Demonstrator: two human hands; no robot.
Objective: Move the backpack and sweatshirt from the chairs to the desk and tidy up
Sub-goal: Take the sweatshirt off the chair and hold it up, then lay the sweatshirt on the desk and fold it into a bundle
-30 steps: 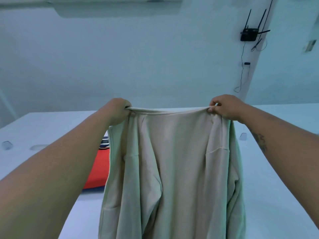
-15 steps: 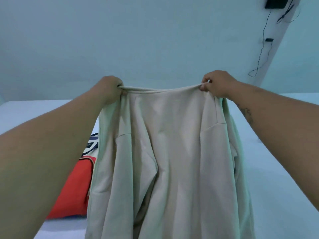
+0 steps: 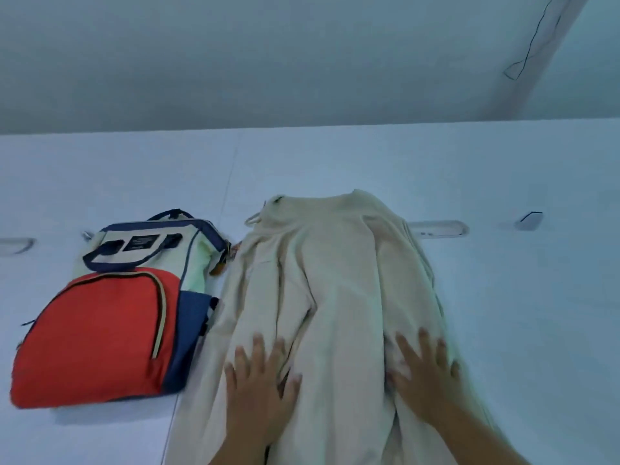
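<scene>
A cream sweatshirt lies spread on the white desk, its collar end toward the far wall and its lower part running off the near edge of the view. My left hand rests flat on its left side, fingers spread. My right hand presses flat on its right side, fingers spread too. Neither hand grips the cloth. The backpack, red, navy and cream, lies flat on the desk just left of the sweatshirt, its side touching the cloth.
Recessed cable slots sit in the desk: one behind the sweatshirt at right, a small flap further right, another slot at far left. A black cable hangs on the wall at upper right.
The sweatshirt was held up by its collar in both hands; now it lies flat on the desk. Both hands have let go and rest open on its lower part.
</scene>
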